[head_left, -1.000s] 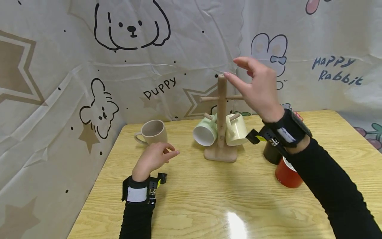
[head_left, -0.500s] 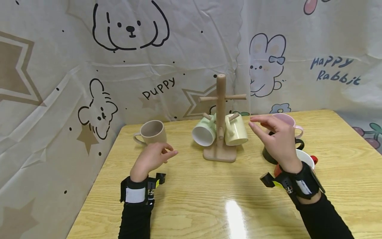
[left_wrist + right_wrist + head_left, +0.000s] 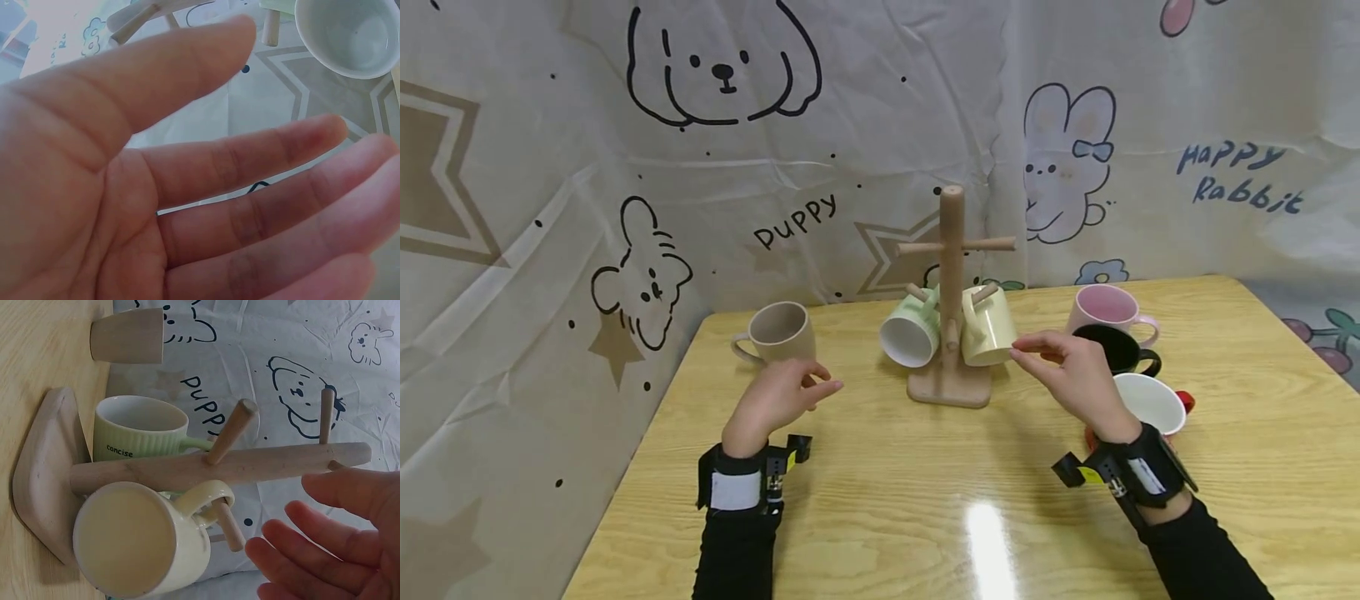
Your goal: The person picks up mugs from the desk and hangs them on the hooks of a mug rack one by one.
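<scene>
A wooden mug rack (image 3: 951, 275) stands on the table with two mugs hung by their handles on its lower pegs. On its left side is a light green mug (image 3: 910, 333), lettered "concise" in the right wrist view; on its right is a pale yellow mug (image 3: 988, 329). My right hand (image 3: 1078, 379) is beside the yellow mug, holding nothing; in the right wrist view its loosely bent fingers (image 3: 294, 550) look apart from that mug. My left hand (image 3: 778, 396) hovers relaxed in front of a taupe mug (image 3: 782, 329), hiding part of it, with nothing in its fingers.
At the right stand a pink mug (image 3: 1105, 307), a black mug (image 3: 1112, 348) and a red mug (image 3: 1150, 404) with a white inside, partly behind my right hand. The rack's upper pegs (image 3: 988, 244) bear no mugs. A printed cloth (image 3: 865, 125) hangs behind the table.
My right hand has come down from the rack's top to beside the yellow mug, uncovering the mugs at the right. The left hand stays in front of the taupe mug.
</scene>
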`<action>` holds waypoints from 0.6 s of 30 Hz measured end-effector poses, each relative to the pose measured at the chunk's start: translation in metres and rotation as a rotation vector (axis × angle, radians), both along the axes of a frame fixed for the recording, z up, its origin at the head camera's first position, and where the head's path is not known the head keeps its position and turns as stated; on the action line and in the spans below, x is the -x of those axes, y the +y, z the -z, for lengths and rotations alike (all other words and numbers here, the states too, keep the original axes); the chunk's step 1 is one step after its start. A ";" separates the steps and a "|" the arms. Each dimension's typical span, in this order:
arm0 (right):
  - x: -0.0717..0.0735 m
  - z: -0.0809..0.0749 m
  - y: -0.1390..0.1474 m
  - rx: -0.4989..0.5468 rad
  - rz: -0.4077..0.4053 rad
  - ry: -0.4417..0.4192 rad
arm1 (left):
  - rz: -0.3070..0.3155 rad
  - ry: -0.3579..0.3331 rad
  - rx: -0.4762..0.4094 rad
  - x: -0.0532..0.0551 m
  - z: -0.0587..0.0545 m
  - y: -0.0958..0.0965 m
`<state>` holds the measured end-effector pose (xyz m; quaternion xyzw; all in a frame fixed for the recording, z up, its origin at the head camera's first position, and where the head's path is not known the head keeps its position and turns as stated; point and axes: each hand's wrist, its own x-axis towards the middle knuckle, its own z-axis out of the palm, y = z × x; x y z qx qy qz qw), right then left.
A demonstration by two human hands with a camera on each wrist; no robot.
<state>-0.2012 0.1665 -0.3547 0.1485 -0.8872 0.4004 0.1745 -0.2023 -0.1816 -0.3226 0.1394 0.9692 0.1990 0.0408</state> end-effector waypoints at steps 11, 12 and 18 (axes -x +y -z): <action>0.002 -0.004 0.003 -0.069 -0.017 -0.026 | 0.000 0.012 0.016 0.001 -0.004 -0.002; 0.002 -0.005 0.004 -0.071 -0.013 -0.029 | -0.004 0.010 0.018 0.001 -0.003 -0.001; -0.001 -0.005 0.005 -0.082 -0.023 -0.039 | -0.016 -0.007 0.012 -0.002 0.000 0.000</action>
